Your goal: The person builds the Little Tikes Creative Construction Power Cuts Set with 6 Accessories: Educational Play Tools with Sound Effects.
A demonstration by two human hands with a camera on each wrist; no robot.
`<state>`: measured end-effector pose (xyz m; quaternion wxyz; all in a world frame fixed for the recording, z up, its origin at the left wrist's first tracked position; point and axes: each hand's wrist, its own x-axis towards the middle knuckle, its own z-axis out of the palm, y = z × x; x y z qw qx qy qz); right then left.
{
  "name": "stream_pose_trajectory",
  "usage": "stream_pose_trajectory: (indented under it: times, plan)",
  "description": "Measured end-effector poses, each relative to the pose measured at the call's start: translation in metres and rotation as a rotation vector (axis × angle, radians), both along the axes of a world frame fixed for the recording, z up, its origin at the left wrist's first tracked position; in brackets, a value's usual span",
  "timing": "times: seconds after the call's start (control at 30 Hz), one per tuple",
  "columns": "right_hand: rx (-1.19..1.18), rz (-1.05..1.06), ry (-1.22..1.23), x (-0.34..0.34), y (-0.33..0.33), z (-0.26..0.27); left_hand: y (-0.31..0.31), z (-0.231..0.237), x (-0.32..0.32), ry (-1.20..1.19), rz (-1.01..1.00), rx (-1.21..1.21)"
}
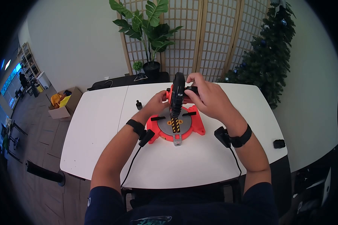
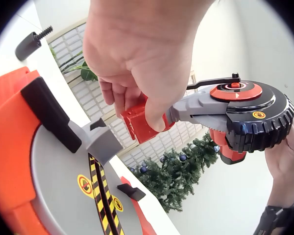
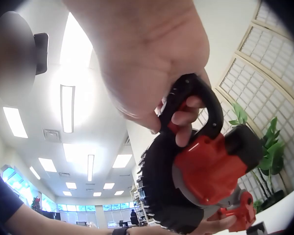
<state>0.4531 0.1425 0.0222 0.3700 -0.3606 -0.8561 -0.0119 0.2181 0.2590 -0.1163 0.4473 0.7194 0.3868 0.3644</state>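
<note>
A toy miter saw lies in two parts on and above the table. Its round orange base, with a grey turntable and a yellow-and-black striped slot, sits at the table's middle. Over it is the saw head, with a black toothed guard and red motor housing. My right hand grips the black loop handle, fingers curled through it. My left hand pinches the red block at the end of the head's grey arm, close above the base's grey post.
A grey-black screw knob stands on the white table left of the base. A small black object lies near the right edge. Behind are a potted plant, a lattice screen and a decorated tree.
</note>
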Motion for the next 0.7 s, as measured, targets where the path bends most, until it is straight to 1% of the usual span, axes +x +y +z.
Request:
stream_pose_trajectory:
  times: [0.07, 0.2, 0.27, 0.33, 0.43, 0.5, 0.53, 0.57, 0.6, 0.7]
  plan:
    - [-0.094, -0.020, -0.047, -0.002, 0.004, 0.001, 0.012, -0.007, -0.002, -0.036, -0.159, 0.016]
    - [-0.085, -0.035, -0.069, -0.009, 0.019, -0.006, 0.018, -0.005, -0.003, -0.011, -0.251, -0.028]
    - [-0.128, -0.073, -0.104, -0.011, 0.024, -0.007, 0.036, -0.021, -0.008, 0.007, -0.250, -0.018]
    - [-0.113, -0.058, -0.080, -0.011, 0.028, -0.012, 0.043, -0.028, -0.010, 0.025, -0.249, -0.006]
    - [-0.071, -0.027, -0.030, -0.010, 0.037, -0.018, 0.035, -0.014, -0.008, -0.018, -0.253, -0.068]
    - [-0.043, -0.010, -0.004, -0.009, 0.042, -0.021, 0.020, 0.000, -0.006, 0.009, -0.183, -0.124]
    - [0.016, -0.012, -0.020, -0.008, 0.043, -0.024, 0.018, -0.001, -0.006, 0.009, -0.183, -0.122]
    - [0.073, -0.014, -0.037, -0.006, 0.044, -0.024, 0.018, -0.003, -0.006, 0.066, -0.136, -0.096]
    - [0.073, -0.014, -0.037, -0.005, 0.044, -0.023, 0.019, -0.004, -0.006, 0.122, -0.089, -0.070]
    - [0.026, -0.039, -0.096, 0.000, 0.041, -0.015, 0.023, -0.008, -0.006, 0.135, -0.090, -0.013]
